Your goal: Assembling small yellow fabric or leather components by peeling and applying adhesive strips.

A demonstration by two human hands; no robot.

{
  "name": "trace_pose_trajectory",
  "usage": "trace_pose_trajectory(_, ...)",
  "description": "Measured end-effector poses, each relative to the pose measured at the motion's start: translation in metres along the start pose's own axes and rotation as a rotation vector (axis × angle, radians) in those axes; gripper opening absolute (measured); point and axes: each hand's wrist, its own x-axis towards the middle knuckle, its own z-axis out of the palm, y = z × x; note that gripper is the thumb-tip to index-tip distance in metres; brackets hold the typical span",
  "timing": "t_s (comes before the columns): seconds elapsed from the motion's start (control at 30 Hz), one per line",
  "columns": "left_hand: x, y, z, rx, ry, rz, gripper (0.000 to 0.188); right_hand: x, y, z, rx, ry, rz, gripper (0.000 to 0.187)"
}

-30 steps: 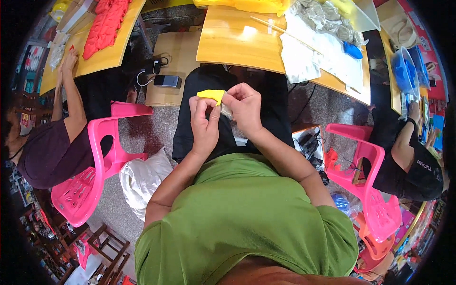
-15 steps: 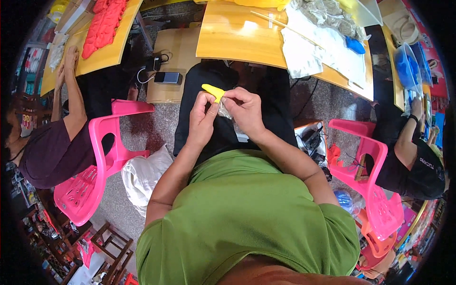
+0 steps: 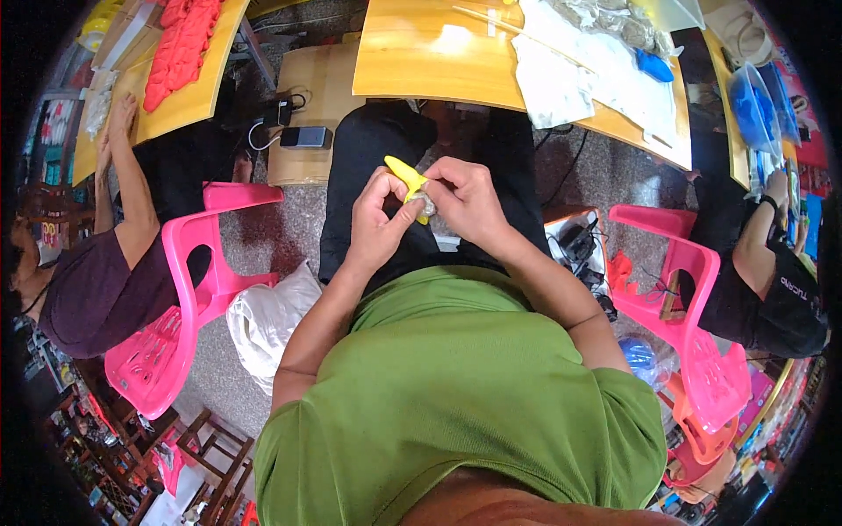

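Note:
Above my lap, both hands are closed around a small pointed yellow piece (image 3: 404, 174), soft-looking, its tip sticking up to the left. My left hand (image 3: 379, 216) pinches its left side between thumb and fingers. From the right, my right hand (image 3: 465, 195) pinches its edge. Between the fingertips a crumpled greyish lump (image 3: 425, 205) bulges out against the yellow piece, with a bit of yellow showing below it. Whether the lump is inside the piece or only pressed against it, I cannot tell; the fingers cover part of both.
Ahead stands a wooden table (image 3: 430, 66) with a white cloth (image 3: 554, 88), a thin stick (image 3: 500, 24), greyish lumps (image 3: 605, 22) and a blue piece (image 3: 653, 66). Co-workers sit on both sides by pink chairs (image 3: 180, 263). A white sack (image 3: 267, 320) lies left of me.
The yellow piece has tilted more upright, and more of the greyish lump shows between my fingers. Both hands stay closed on it. The view has shifted slightly.

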Motion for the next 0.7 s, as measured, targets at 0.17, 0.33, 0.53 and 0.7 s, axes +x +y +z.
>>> trace_pose_trajectory(0.17, -0.002, 0.006, 0.006, 0.016, 0.051, -0.037, 0.023, -0.001, -0.012, -0.013, -0.309, -0.073, -0.188, 0.010)
trace_pose_trajectory(0.33, -0.001, 0.007, 0.008, -0.015, 0.067, -0.036, 0.021, 0.000, -0.012, -0.012, -0.157, -0.040, -0.179, 0.009)
trace_pose_trajectory(0.53, 0.005, 0.021, 0.018, -0.695, 0.132, -0.334, 0.038, -0.001, -0.011, -0.007, 0.419, -0.108, 0.207, 0.006)
trace_pose_trajectory(0.7, 0.006, 0.006, 0.010, -0.556, -0.039, -0.328, 0.048, 0.002, 0.002, -0.014, 0.545, -0.225, 0.349, 0.009)
